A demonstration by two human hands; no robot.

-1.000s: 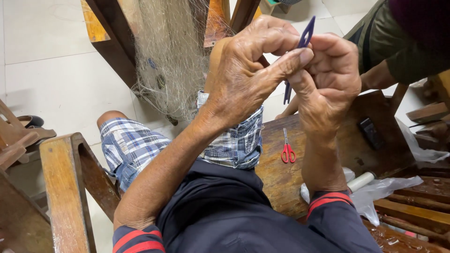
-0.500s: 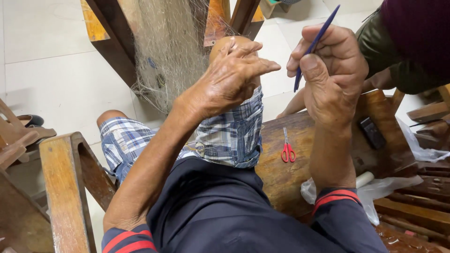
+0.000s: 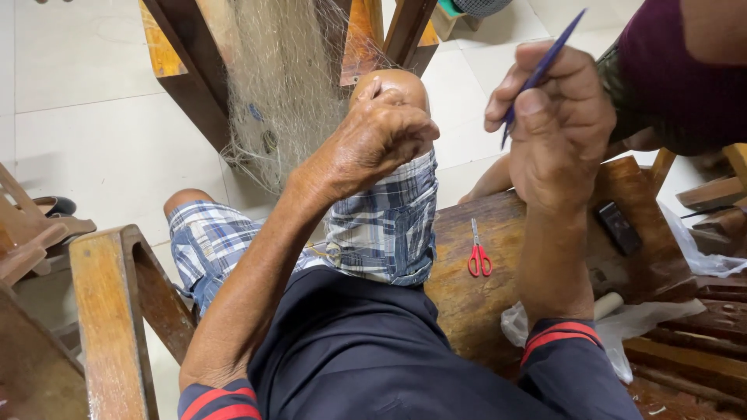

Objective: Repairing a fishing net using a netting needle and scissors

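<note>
Head view is looking down on a seated person in checked shorts (image 3: pixel 381 225) and a dark top with red-striped cuffs. Right hand (image 3: pixel 556 128) is gripping a thin blue netting needle (image 3: pixel 545 66) between thumb and fingers; the needle is pointing up and to the right, raised well above the worktop (image 3: pixel 482 303). Left hand (image 3: pixel 381 136) is closing in a loose fist over the raised knee, fingertips pinched together; whether it is holding any thread cannot be told. Pale fishing net (image 3: pixel 284 85) is hanging in a bundle between dark wooden frame legs (image 3: pixel 187 70), just beyond the left hand and apart from the needle.

Red-handled scissors (image 3: pixel 478 257) are lying on the wooden worktop beside the thigh, below the right forearm. A small dark block (image 3: pixel 618 225) is lying farther right on the same surface. A crumpled clear plastic bag (image 3: pixel 622 327) is resting at the worktop edge with a white roll partly inside it. Another person's arm in a maroon sleeve (image 3: pixel 685 70) is crossing the upper right corner, behind the right hand. A wooden chair arm (image 3: pixel 109 311) is standing at the lower left.
</note>
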